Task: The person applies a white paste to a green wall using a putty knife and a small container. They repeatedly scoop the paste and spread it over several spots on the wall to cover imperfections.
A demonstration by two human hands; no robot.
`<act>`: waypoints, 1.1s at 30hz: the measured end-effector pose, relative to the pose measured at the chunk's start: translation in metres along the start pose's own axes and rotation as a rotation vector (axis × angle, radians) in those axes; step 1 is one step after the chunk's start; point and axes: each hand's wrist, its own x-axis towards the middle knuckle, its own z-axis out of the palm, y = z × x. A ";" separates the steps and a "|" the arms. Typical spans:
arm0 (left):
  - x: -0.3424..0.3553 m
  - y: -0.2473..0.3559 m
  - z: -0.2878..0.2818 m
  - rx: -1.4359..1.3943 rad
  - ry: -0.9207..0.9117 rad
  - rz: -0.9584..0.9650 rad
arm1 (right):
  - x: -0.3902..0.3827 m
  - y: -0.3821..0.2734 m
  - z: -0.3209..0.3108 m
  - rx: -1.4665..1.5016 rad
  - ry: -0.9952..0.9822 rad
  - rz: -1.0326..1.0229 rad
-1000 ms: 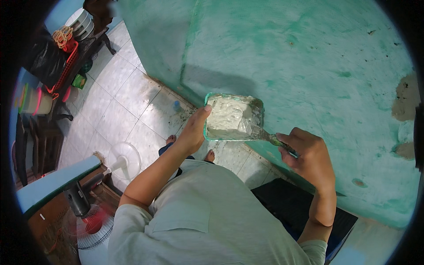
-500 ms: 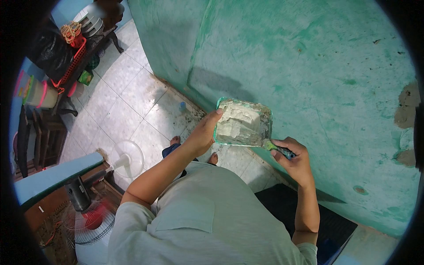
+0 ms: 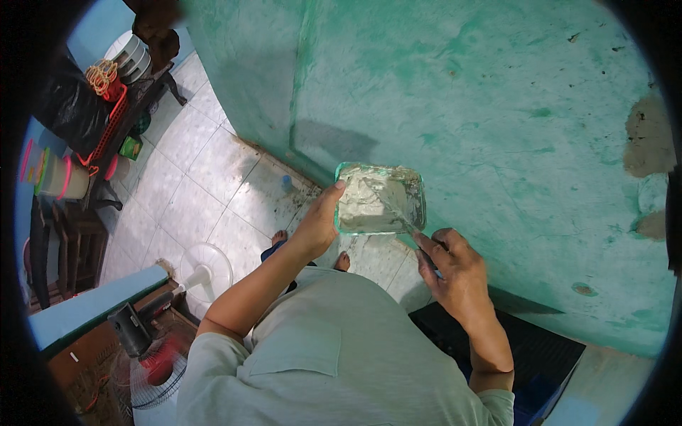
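Observation:
My left hand [image 3: 317,225] grips the left side of a clear, green-tinted plastic tub [image 3: 424,197], its thumb over the rim. Pale, creamy putty [image 3: 364,193] is spread inside it, with smears along the edges. My right hand [image 3: 456,275] is closed around a putty knife [image 3: 407,223], whose blade slants into the tub's lower right corner. The knife's handle is mostly covered by my fingers. Both hands are in front of my chest, beside a green wall [image 3: 483,142].
Grey-brown patches [image 3: 650,138] mark the wall at right. Below it lies a black mat [image 3: 526,348]. At lower left are a wire-caged fan [image 3: 158,366] and a low blue partition [image 3: 99,302]. A dark bench [image 3: 117,128] with baskets and tubs stands at upper left on the tiled floor [image 3: 192,153].
My right hand has turned over the putty knife and brought its blade into the tub; the handle was more visible before. The putty's surface looks disturbed. The tub has shifted slightly left.

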 end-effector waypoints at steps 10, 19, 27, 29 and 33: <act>0.011 -0.016 -0.019 0.305 0.107 -0.018 | 0.015 -0.009 0.000 0.268 0.075 0.156; 0.007 -0.007 -0.008 0.114 0.044 -0.019 | 0.012 -0.012 -0.018 0.185 -0.014 0.124; 0.008 -0.002 -0.013 0.172 0.053 -0.001 | 0.007 -0.014 -0.010 0.190 0.020 0.045; 0.005 0.002 -0.009 0.091 0.046 -0.005 | 0.004 -0.008 -0.018 0.285 0.029 0.143; 0.002 0.006 0.002 -0.002 -0.012 0.015 | 0.007 -0.006 -0.016 0.233 0.118 0.197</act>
